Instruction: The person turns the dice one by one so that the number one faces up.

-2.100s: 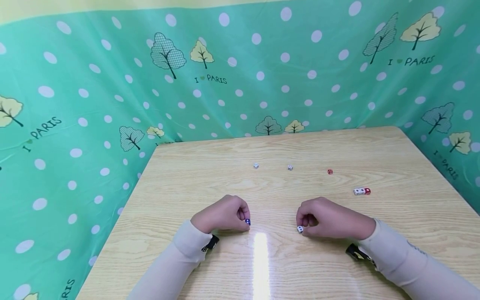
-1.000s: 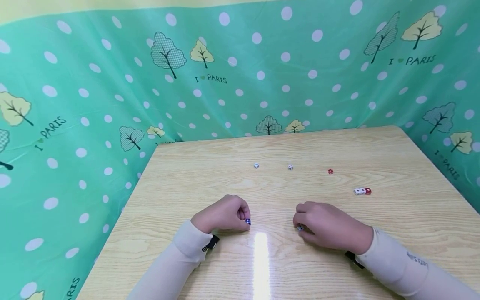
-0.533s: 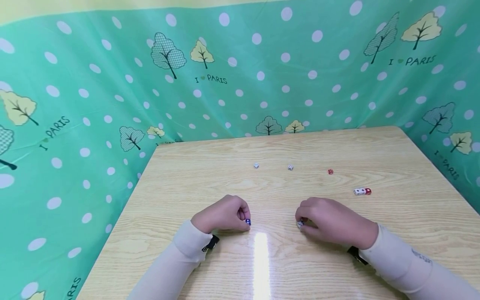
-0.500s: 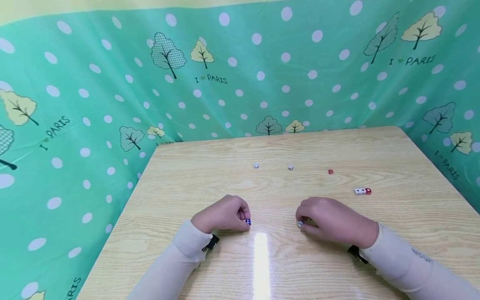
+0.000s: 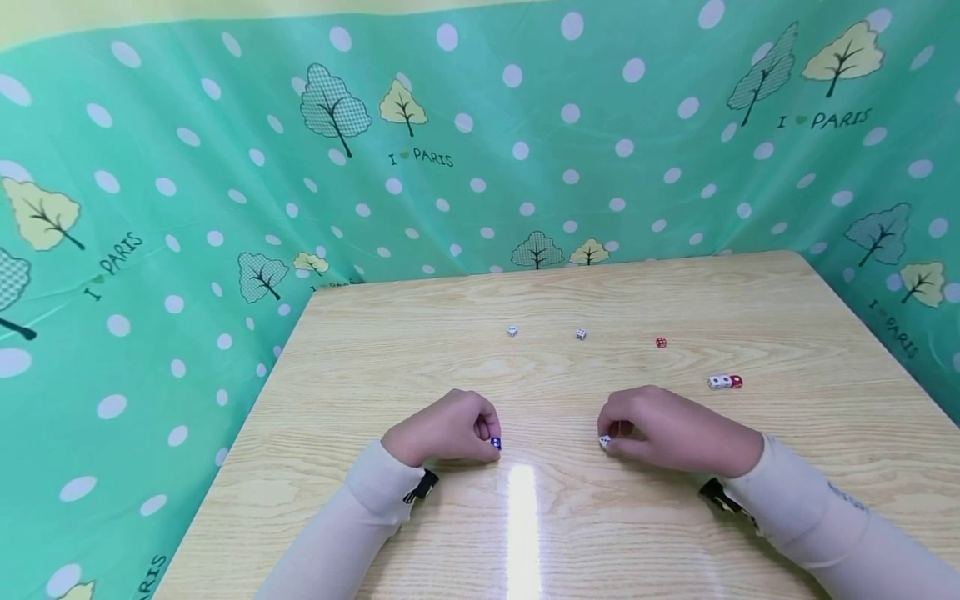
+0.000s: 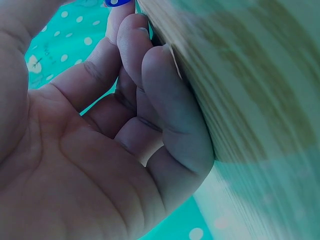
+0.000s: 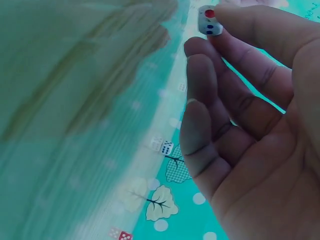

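My left hand [image 5: 450, 427] pinches a blue die [image 5: 496, 443] between thumb and index finger, low over the wooden table [image 5: 390, 350]. In the left wrist view only the lower edge of the blue die [image 6: 117, 2] shows, at the top of the frame; the other fingers are curled against the tabletop. To the right, my right hand [image 5: 663, 427] pinches a white die [image 5: 604, 442] with thumb and index fingertips. The right wrist view shows that white die [image 7: 210, 21] with a red single pip and blue pips on two faces.
Farther back lie two separate white dice, one [image 5: 512, 332] left of the other [image 5: 581, 334], and a red die [image 5: 661, 342]. A row of two white dice [image 5: 719, 382] and a red die [image 5: 737, 382] sits beyond my right hand. A green dotted curtain [image 5: 480, 133] encloses the table.
My right hand has turned the white die in its fingers, so another face shows, and has shifted slightly away from me and rightward. My left hand keeps still with the blue die.
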`<state>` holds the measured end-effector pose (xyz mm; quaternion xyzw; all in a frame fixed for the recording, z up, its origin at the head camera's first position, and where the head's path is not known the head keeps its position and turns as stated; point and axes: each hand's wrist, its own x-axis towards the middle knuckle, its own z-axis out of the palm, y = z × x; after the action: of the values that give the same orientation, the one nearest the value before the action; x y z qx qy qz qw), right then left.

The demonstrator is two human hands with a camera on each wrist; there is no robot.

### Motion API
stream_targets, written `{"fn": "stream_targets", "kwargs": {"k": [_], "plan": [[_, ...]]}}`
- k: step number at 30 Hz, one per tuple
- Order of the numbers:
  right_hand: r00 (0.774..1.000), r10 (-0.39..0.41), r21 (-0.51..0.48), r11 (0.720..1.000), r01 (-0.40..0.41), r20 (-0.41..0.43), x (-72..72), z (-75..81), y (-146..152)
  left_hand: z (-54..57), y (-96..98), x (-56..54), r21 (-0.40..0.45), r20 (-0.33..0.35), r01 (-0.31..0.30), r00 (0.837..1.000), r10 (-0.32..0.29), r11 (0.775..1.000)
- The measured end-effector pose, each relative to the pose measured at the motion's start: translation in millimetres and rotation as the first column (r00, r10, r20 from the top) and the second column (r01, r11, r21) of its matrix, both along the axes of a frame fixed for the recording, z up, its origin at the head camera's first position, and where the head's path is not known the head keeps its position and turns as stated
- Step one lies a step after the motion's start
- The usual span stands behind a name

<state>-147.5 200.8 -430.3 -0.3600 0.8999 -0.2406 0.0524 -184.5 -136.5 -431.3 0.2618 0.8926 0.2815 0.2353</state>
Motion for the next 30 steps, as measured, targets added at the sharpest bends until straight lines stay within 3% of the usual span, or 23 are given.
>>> {"fn": "stream_targets", "kwargs": {"k": [24, 30], "plan": [[0.999, -0.039, 0.049, 0.998, 0.039, -0.007, -3.0, 1.8, 6.6, 1.1, 0.0, 0.5, -0.004, -0.005, 0.005, 1.000, -0.005, 1.000], [0.994, 0.031, 0.067, 0.997, -0.024, -0.107, 0.5, 7.1, 5.0, 1.5, -0.1, 0.5, -0.003, -0.004, 0.003, 1.000, -0.003, 1.000]]}}
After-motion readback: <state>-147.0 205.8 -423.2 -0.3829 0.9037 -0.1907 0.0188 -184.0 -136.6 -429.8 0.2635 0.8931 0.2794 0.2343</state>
